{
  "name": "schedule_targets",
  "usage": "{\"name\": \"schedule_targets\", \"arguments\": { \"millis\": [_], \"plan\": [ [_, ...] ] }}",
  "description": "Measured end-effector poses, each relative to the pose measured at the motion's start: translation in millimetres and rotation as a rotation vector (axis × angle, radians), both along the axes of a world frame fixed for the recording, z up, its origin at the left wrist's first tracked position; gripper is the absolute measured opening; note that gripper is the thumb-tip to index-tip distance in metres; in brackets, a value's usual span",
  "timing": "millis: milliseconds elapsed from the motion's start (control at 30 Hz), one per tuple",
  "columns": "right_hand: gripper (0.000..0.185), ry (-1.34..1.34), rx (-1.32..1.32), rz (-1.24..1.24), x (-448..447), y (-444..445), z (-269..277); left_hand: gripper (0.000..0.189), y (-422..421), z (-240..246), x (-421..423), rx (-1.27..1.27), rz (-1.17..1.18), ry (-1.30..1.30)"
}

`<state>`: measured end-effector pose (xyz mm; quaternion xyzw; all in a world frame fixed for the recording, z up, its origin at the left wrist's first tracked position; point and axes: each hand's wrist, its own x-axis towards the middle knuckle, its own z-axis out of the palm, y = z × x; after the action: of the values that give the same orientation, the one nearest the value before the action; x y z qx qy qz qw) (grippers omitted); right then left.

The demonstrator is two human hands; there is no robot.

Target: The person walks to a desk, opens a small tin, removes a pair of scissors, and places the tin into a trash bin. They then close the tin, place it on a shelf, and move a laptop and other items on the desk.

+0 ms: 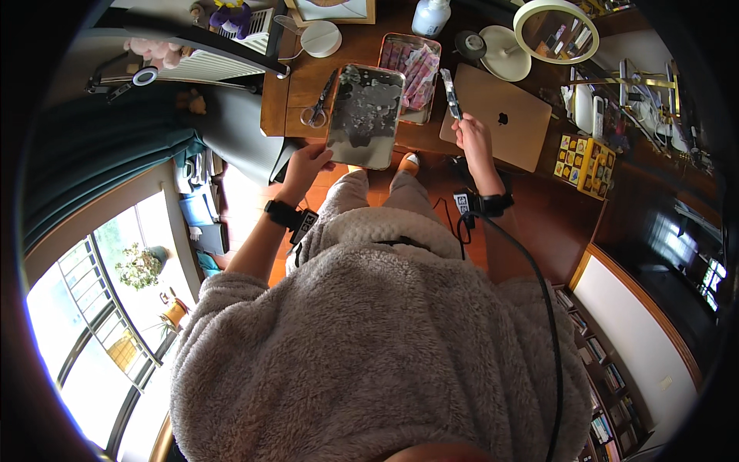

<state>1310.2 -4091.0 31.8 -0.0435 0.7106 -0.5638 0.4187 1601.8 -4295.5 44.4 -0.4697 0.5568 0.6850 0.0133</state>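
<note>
My left hand (309,167) grips the lower left corner of a rectangular metal tin lid (369,115) with rounded corners. Whitish, patchy residue or reflections mark its shiny inner face; which of these cannot be told. In my right hand (474,138) is a slim tool (451,95) with a dark lower part and a silvery, crinkled-looking upper part, held upward over the desk beside the laptop. Right of the lid lies an open metal tin (428,115) with several pink wrapped packets (420,75). Scissors (315,113) with clear handles rest left of the lid.
A closed laptop (502,118) lies on the wooden desk (277,110) at right, below a round mirror (556,30) on a stand. A white bottle (430,18) and a white round device (321,39) stand farther back. A black cable (540,271) runs from my right wrist.
</note>
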Motion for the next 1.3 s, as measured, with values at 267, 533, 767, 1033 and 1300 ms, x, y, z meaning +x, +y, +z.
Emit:
{"name": "schedule_targets", "arguments": {
  "millis": [267,533,767,1033,1300],
  "plan": [
    [0.029,-0.04,-0.037,0.028,-3,-27,3,0.023,-13,8,13,-0.032,0.11,-0.049],
    [0.022,-0.127,-0.212,0.103,28,-30,24,0.027,-7,8,-35,-0.077,-0.062,0.057],
    [0.022,-0.1,-0.162,-0.105,47,-53,9,0.026,27,-3,-76,0.065,-0.069,0.179],
    [0.021,1.279,0.145,0.145,31,-23,19,0.025,25,1,-89,0.139,-0.081,0.22],
    [0.025,-0.256,-0.19,0.101,13,31,38,0.023,16,16,-85,0.089,-0.276,0.203]
  ]
}}
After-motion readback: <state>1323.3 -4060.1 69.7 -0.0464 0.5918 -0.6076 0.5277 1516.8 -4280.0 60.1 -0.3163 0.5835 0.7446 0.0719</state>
